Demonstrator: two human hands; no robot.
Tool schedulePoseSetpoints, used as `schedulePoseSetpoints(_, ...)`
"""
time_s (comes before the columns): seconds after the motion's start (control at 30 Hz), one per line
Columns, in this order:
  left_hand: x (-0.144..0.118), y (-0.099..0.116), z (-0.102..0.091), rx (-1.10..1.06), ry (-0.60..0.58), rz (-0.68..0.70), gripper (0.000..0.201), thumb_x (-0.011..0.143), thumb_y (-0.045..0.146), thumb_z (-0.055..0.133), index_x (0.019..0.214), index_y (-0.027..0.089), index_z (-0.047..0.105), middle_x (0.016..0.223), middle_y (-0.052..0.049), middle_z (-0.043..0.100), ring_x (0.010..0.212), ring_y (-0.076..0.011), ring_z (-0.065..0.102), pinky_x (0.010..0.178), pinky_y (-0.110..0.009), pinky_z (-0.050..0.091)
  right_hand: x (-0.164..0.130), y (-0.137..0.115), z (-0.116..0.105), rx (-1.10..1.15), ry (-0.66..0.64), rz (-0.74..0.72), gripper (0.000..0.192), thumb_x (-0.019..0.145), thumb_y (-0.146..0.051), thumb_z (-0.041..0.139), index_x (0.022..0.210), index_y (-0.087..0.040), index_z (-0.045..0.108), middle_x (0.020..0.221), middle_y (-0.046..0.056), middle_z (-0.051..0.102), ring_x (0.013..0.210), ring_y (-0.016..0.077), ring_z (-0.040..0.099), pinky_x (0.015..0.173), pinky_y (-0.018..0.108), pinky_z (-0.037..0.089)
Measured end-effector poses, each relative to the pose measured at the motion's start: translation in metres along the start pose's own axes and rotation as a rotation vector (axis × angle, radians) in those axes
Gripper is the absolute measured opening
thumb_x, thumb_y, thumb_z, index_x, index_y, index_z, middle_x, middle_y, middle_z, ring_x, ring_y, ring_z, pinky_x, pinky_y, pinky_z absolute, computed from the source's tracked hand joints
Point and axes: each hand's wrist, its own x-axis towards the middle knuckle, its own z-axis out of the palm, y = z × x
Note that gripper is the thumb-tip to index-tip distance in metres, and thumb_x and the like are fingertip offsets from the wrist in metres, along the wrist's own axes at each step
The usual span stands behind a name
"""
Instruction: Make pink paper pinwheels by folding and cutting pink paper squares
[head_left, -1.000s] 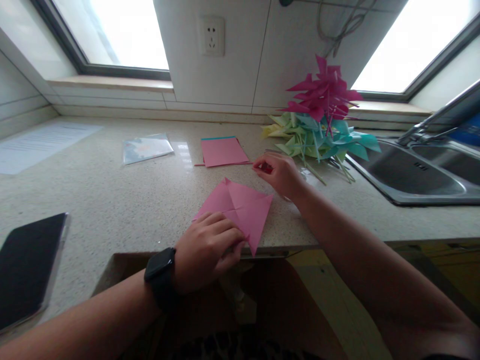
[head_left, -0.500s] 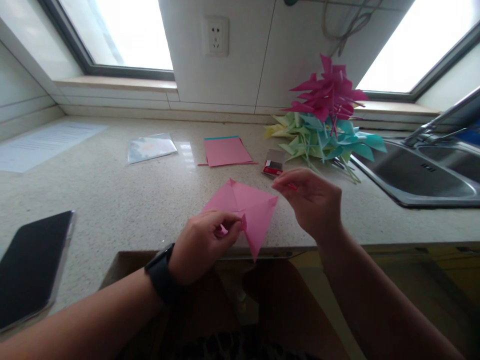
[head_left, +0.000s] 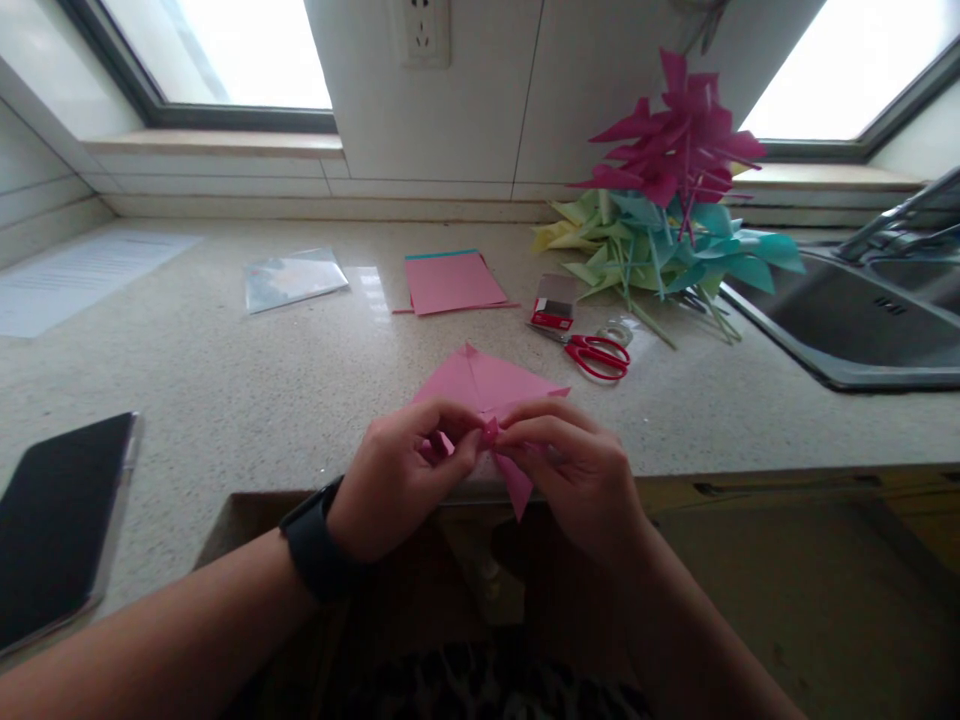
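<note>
A pink sheet of paper lies at the counter's front edge, with one corner hanging over it. My left hand is closed on the paper, pinching a folded pink tip between thumb and forefinger. From the other side, my right hand meets that tip with its fingers pinched together. Whatever small thing is between those fingertips is too small to make out. Beyond the right hand lie red-handled scissors, a small clear and red box and a roll of clear tape.
A stack of pink paper squares rests on a thin pink stick. Paper pinwheels in several colours are piled at the back right, beside the sink. To the left are a plastic sleeve, printed sheets and a dark tablet.
My right hand has moved left and down from near the box to the folded tip, uncovering the scissors. The left hand keeps its pinch. The view has tilted slightly down.
</note>
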Motion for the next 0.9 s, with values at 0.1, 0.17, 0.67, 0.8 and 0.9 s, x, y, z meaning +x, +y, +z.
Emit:
schedulePoseSetpoints(0.1,-0.0007,0.002,-0.0007,0.003,-0.016,0.025,0.007,0.087,0.017,0.065,0.09,0.02,0.071,0.075,0.002,0.069,0.061,-0.0092,0.058,0.055,-0.02,0.046,0.0007,-0.0002,0.0012,0.014,-0.026,-0.003,0.021,0.091,-0.018,0.067,0.095,-0.037,0.074,0.098,0.002,0.074,0.093,0.0242,0.07,0.081,0.046,0.058)
schedulePoseSetpoints(0.17,-0.0016,0.0022,-0.0011,0.0,-0.026,0.033,0.007,0.087,0.017,0.065,0.09,0.02,0.07,0.075,0.002,0.069,0.062,-0.0093,0.058,0.055,-0.02,0.047,0.0005,-0.0005,0.0018,0.013,-0.032,-0.005,0.022,0.092,-0.018,0.066,0.096,-0.038,0.074,0.097,0.001,0.075,0.093,0.0245,0.07,0.081,0.046,0.058)
schedulePoseSetpoints(0.67,-0.0037,0.0032,-0.0019,0.066,-0.042,0.129,0.01,0.087,0.014,0.066,0.095,0.02,0.07,0.078,0.002,0.07,0.067,-0.0099,0.064,0.061,-0.018,0.051,-0.0032,0.0004,0.0019,0.016,-0.011,0.041,0.013,0.087,-0.013,0.072,0.092,-0.026,0.071,0.094,0.002,0.074,0.091,0.0204,0.069,0.083,0.037,0.056)
schedulePoseSetpoints(0.8,-0.0036,0.0026,-0.0017,0.072,-0.055,0.133,0.009,0.089,0.016,0.065,0.096,0.02,0.07,0.08,0.001,0.071,0.068,-0.011,0.064,0.061,-0.019,0.052,-0.0036,-0.0009,0.0022,0.028,-0.01,0.052,0.011,0.087,-0.015,0.073,0.091,-0.024,0.072,0.095,0.002,0.074,0.091,0.0196,0.069,0.081,0.034,0.055)
schedulePoseSetpoints(0.9,-0.0039,0.0009,-0.0014,0.072,-0.065,0.131,0.009,0.09,0.018,0.064,0.096,0.02,0.07,0.081,0.001,0.071,0.068,-0.0117,0.065,0.062,-0.021,0.052,-0.0046,-0.0004,0.0033,0.029,0.001,0.061,0.009,0.086,-0.015,0.074,0.09,-0.024,0.072,0.094,0.002,0.074,0.087,0.0186,0.068,0.076,0.032,0.053)
